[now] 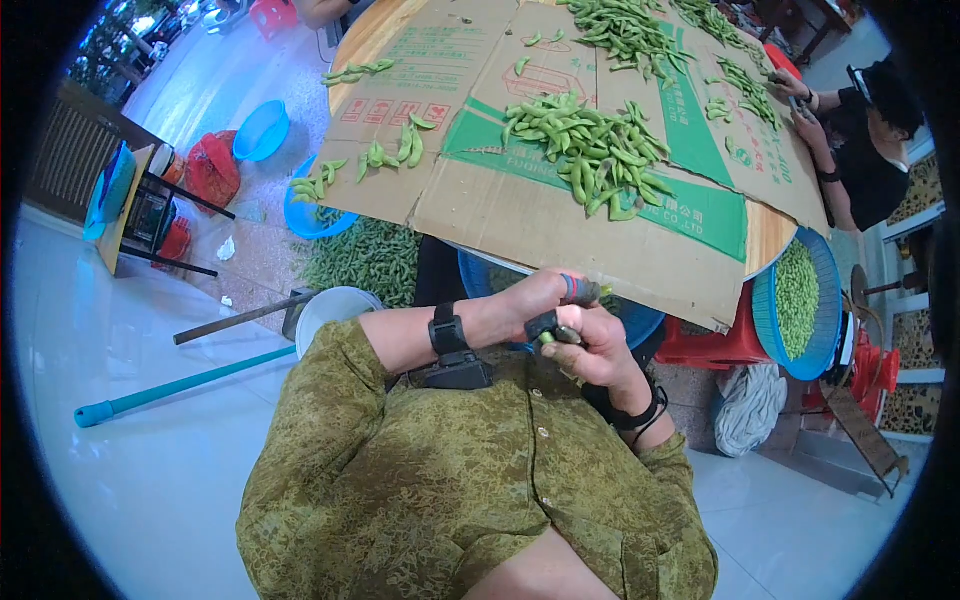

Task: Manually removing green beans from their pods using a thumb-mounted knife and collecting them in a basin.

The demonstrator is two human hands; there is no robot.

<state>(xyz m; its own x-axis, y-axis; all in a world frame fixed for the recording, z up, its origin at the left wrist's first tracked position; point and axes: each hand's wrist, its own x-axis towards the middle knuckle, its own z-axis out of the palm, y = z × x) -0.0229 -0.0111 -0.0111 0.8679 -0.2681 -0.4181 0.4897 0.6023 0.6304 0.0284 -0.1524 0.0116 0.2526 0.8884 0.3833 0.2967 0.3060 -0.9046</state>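
Note:
Close together in front of my chest, just off the near edge of the cardboard, are both my hands. My left hand (548,292) is closed, with coloured wraps and a dark cover on its fingers; a speck of yellow-green shows at the tips, too small to name. Curled fingers of my right hand (598,345), with dark covers on some of them, pinch a green soybean pod (547,338) that is mostly hidden. Beyond them, a heap of soybean pods (590,150) lies on the flattened cardboard (500,220) covering the table.
A blue basket of shelled beans (797,300) stands right of the table. Many pods (365,262) lie on the floor at left, near a white bucket (335,305) and a teal pole (190,385). Another person (868,150) sits at the right, hands over the table.

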